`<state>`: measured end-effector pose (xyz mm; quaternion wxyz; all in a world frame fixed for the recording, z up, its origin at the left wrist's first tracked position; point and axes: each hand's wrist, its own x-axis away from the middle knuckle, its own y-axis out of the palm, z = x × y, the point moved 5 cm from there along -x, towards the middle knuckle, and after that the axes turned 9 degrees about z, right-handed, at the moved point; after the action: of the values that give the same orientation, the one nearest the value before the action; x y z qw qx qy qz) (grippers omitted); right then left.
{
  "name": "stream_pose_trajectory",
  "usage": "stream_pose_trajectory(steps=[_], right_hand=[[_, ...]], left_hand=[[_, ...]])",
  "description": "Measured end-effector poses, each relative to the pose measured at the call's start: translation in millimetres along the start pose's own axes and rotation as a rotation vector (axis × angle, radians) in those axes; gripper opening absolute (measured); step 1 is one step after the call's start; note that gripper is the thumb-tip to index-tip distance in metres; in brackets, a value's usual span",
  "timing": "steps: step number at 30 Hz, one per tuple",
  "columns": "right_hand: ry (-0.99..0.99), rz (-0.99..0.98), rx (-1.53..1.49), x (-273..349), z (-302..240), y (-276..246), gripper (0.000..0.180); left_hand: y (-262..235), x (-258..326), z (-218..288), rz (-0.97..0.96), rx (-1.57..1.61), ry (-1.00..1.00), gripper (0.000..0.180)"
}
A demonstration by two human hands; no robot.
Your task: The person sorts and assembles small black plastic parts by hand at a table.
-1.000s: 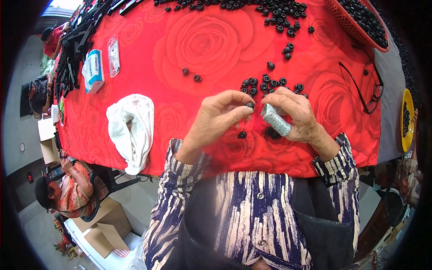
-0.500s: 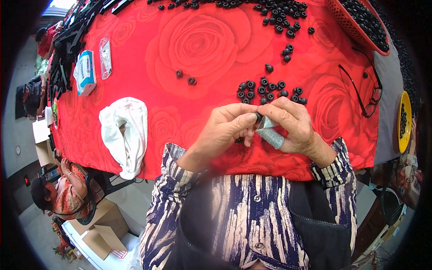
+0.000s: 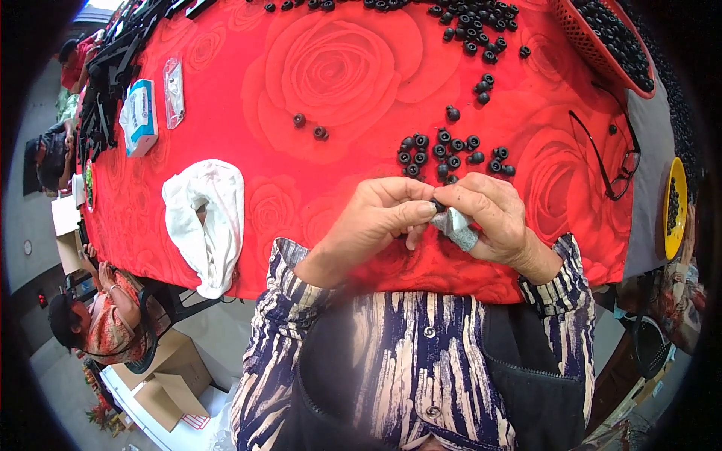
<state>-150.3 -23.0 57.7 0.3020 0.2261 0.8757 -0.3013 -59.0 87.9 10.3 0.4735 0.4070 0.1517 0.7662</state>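
Both hands now meet over the near edge of the red rose-patterned tablecloth (image 3: 323,68): a second ago the left hand (image 3: 376,222) was apart, pinching a small black rubber ring (image 3: 438,204). It has since carried that ring to the right hand (image 3: 492,218), whose fingers are closed around a crumpled silver-grey foil piece (image 3: 459,228). Ring and foil now touch between the fingertips, so the fitting looks under way. Loose black rings (image 3: 451,150) lie scattered just beyond the hands, and a white cloth (image 3: 207,218) rests to the left.
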Motion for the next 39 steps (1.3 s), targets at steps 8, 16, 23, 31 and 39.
stream_pose_trajectory(steps=[8, 16, 23, 31, 39], right_hand=[[-0.107, -0.015, 0.052, 1.8, -8.5, -0.5, 0.044], [-0.101, -0.011, 0.042, 1.4, -9.5, -0.6, 0.041], [-0.076, -0.010, 0.022, -3.1, -7.3, -5.6, 0.039], [0.417, -0.195, -0.191, -8.0, 14.6, -9.4, 0.037], [0.394, -0.160, -0.117, -5.2, 16.5, -6.2, 0.032]], left_hand=[[-4.2, 0.0, 0.5, -0.076, 0.033, -0.052, 0.021], [0.2, 2.6, -1.2, -0.057, 0.008, -0.007, 0.019], [3.7, 3.9, -0.8, 0.008, 0.019, 0.000, 0.020], [1.8, 4.7, 5.5, 0.046, -0.079, 0.097, 0.021], [-0.5, 3.0, 2.9, 0.035, -0.027, 0.093, 0.020]])
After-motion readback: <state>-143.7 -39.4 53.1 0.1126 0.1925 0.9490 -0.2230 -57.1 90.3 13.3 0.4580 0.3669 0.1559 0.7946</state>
